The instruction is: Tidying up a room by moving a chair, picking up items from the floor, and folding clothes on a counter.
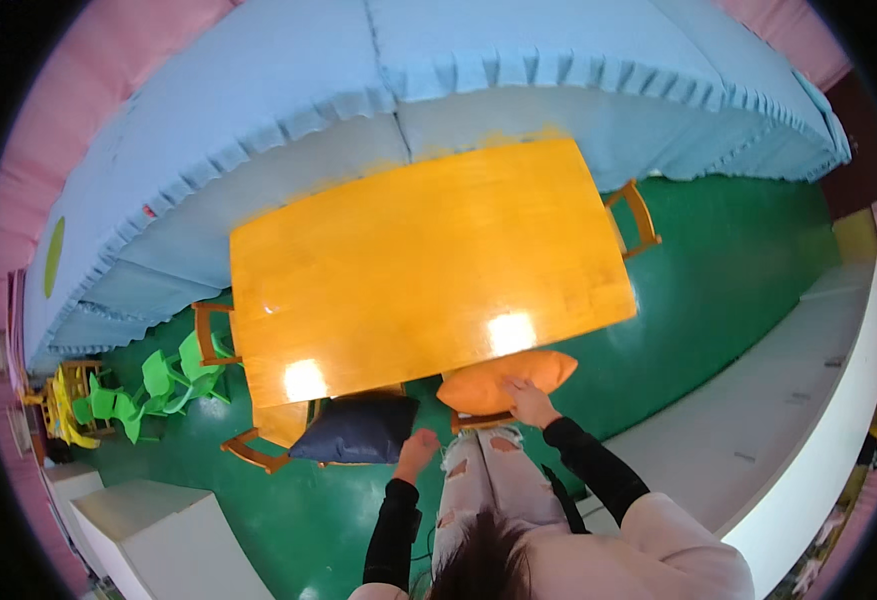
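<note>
My right hand (531, 403) is on the near side of an orange cushion (478, 383), its fingers against the fabric. The cushion rests on a small wooden chair (480, 421) at the table's near edge. Further left, a dark navy cushion (356, 428) lies on another chair, its far side close to the tabletop. My left hand (416, 452) is beside this cushion's right edge, with the fingers curled in. What the left hand holds, if anything, is hidden. My legs are between the two hands, close to the orange cushion's chair.
A yellow-orange wooden table (428, 265) stands ahead. More wooden chairs (254, 450) surround it, with green plastic chairs (161, 376) at the left. Blue-draped furniture (518, 70) runs behind. White shelving (758, 430) lines the right, and a white cabinet (163, 540) stands lower left.
</note>
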Action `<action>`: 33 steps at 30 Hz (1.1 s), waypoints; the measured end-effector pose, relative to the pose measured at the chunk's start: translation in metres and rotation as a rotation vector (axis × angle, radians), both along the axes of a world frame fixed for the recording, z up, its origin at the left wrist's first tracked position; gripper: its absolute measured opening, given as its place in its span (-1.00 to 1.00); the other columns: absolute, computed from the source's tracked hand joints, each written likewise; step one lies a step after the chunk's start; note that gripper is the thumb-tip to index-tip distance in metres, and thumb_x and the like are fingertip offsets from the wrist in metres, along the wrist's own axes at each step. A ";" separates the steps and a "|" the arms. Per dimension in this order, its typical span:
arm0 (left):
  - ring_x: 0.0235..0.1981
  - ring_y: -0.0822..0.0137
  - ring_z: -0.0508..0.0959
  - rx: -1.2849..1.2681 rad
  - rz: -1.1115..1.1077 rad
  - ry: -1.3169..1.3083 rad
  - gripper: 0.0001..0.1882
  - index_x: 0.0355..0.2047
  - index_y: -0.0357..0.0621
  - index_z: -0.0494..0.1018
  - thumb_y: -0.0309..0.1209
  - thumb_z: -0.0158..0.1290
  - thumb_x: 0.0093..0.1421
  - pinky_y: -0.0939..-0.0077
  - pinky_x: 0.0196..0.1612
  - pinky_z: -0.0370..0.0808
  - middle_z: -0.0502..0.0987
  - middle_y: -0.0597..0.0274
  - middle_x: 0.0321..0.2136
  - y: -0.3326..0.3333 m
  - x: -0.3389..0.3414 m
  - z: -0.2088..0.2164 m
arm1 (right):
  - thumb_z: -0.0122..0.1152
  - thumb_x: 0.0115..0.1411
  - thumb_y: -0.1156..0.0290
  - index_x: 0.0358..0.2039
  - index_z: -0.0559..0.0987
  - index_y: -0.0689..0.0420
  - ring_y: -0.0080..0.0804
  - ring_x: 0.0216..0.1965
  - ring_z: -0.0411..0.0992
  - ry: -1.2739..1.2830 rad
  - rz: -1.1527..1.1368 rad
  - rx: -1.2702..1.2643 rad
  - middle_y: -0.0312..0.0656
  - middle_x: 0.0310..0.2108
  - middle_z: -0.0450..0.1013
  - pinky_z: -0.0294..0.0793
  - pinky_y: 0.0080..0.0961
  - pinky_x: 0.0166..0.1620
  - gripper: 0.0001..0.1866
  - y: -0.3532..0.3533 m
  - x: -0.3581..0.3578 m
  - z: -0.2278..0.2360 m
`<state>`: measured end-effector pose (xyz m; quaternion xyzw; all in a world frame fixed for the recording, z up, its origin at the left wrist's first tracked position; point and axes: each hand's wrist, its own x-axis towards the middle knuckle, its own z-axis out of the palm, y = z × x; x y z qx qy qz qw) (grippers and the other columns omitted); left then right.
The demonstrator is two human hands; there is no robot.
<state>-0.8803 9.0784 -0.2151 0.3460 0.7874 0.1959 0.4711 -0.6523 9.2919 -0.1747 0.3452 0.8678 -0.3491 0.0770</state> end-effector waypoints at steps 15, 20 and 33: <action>-0.32 0.27 0.52 0.057 0.552 0.015 -0.73 -0.33 -0.17 0.43 -0.31 0.03 -0.04 0.45 -0.23 0.42 0.53 0.15 -0.40 -0.093 -0.005 0.106 | 0.08 -0.18 0.43 -0.39 0.46 0.22 -0.09 -0.21 0.33 0.064 0.301 -0.072 -0.01 -0.30 0.35 0.35 -0.35 -0.14 -0.74 0.010 0.004 0.039; -0.44 0.35 0.53 -0.018 0.963 -0.116 -0.72 -0.34 -0.21 0.43 -0.30 0.03 -0.04 0.50 -0.35 0.44 0.52 0.16 -0.48 -0.220 0.045 0.105 | 0.05 -0.14 0.41 -0.42 0.49 0.20 -0.10 -0.31 0.39 -0.017 0.516 -0.088 -0.02 -0.40 0.42 0.38 -0.35 -0.20 -0.77 -0.014 -0.057 0.049; -0.53 0.42 0.51 0.079 1.895 -0.464 -0.77 -0.33 -0.22 0.38 -0.39 0.00 -0.02 0.58 -0.55 0.42 0.53 0.23 -0.50 -0.520 0.215 0.094 | 0.05 -0.14 0.38 -0.45 0.54 0.15 -0.09 -0.32 0.42 -0.158 0.979 -0.039 -0.03 -0.43 0.47 0.40 -0.31 -0.23 -0.78 -0.248 -0.228 0.070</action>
